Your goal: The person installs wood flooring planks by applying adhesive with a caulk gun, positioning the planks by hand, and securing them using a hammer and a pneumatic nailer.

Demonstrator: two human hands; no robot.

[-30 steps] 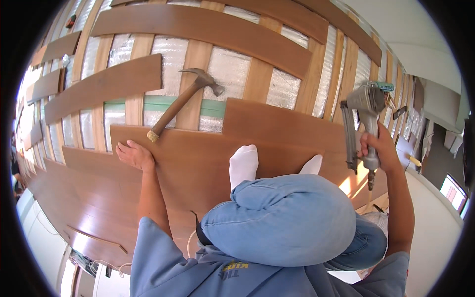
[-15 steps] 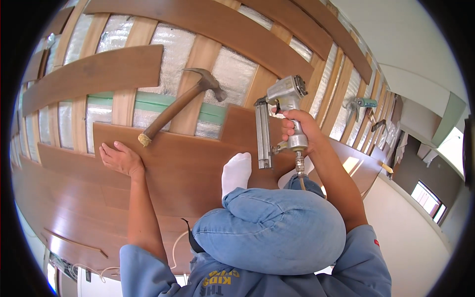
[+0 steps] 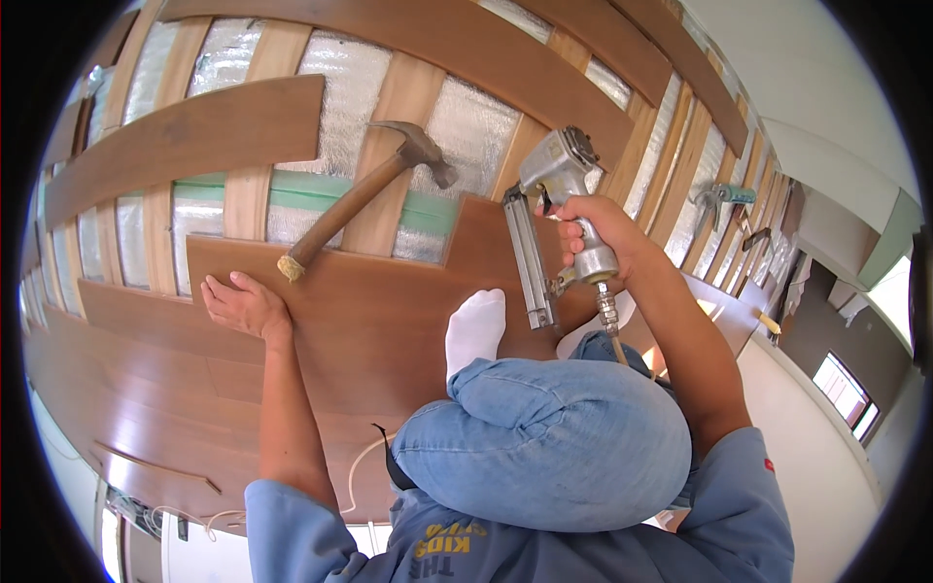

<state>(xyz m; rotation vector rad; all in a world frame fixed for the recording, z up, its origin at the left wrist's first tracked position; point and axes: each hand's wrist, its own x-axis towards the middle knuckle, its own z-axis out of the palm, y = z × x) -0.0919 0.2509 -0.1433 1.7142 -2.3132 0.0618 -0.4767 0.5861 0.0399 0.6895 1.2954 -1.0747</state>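
My left hand (image 3: 249,305) lies flat with fingers spread on a brown floorboard (image 3: 360,311), near its left end. In my right hand (image 3: 604,237) is a silver pneumatic nail gun (image 3: 561,163), raised above the boards beside my socked foot. My fingers wrap round its grip, and its long magazine slants downward. An air hose (image 3: 618,347) runs from the coupling at the grip's end toward my legs. A claw hammer (image 3: 364,199) with a wooden handle lies between my hands, its head over the joists and its worn handle end over the floorboard.
Beyond the laid boards, pale wooden joists (image 3: 394,146) alternate with silver foil insulation (image 3: 465,131). Loose brown planks (image 3: 209,136) lie across them. A second hammer (image 3: 709,209) and a teal tube (image 3: 736,193) are at the right. A thin wooden strip (image 3: 160,468) lies at lower left.
The nail gun has tilted slightly, so its magazine slants more. The whole view has shifted a little. My left hand stays flat on the board, and the hammer lies as before.
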